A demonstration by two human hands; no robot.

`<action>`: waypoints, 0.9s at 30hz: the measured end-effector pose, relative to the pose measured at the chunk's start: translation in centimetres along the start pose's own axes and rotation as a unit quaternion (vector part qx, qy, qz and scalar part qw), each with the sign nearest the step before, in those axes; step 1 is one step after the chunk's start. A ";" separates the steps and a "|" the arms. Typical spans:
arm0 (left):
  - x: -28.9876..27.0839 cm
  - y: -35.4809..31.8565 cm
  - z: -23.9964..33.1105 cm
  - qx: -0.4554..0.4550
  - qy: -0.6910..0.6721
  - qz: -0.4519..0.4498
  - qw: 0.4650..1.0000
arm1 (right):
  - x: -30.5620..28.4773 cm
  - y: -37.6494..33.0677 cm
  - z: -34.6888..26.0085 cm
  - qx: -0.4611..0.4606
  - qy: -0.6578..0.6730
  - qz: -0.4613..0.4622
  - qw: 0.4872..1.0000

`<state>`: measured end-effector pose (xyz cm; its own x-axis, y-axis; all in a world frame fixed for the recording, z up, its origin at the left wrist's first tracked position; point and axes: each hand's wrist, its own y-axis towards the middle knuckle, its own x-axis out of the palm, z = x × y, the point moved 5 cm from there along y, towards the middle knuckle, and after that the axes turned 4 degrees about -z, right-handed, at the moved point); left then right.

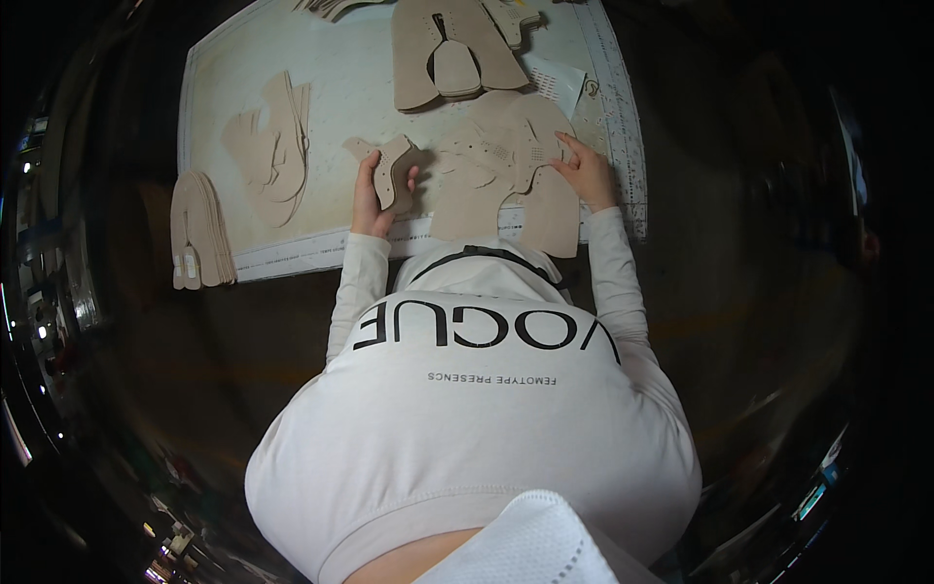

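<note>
My left hand [372, 202] is closed around a small stack of beige cut shoe pieces [396, 165], its thumb at the left side and its fingertips at the right. To the right, my right hand [586, 173] pinches the edge of a thin beige perforated piece [533, 156] between thumb and fingers. That piece lies over a loose heap of similar cut pieces [477, 151]. Below the heap, a larger curved beige piece [467, 209] reaches the table's near edge, close to my body.
A thick stack of U-shaped beige pieces [413, 58] stands at the far middle, with a rounded piece [455, 70] in its opening. More cut pieces [268, 156] lie at left. Another U-shaped stack [197, 224] overhangs the left corner of the pale table [341, 88]. A white sheet [561, 83] lies at right.
</note>
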<state>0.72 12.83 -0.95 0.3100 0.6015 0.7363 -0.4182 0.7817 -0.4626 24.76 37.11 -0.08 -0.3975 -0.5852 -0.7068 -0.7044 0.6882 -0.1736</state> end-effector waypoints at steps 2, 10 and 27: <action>0.4 0.1 -0.2 -0.004 -0.002 -0.009 1.000 | 0.6 0.0 0.7 0.021 0.008 0.041 0.999; 1.7 -0.3 -1.5 0.020 0.044 -0.045 0.998 | -4.5 -0.4 0.5 -0.017 0.413 0.111 0.904; 1.9 -0.7 -1.8 0.015 0.022 -0.050 0.998 | -0.1 3.0 -1.1 0.061 -0.057 0.097 0.992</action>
<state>3.16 13.68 -0.11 0.3880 0.5283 0.7552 -0.4079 0.8332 -0.3733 22.00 38.72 0.22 -0.4448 -0.3897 -0.8064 -0.5425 0.8336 -0.1036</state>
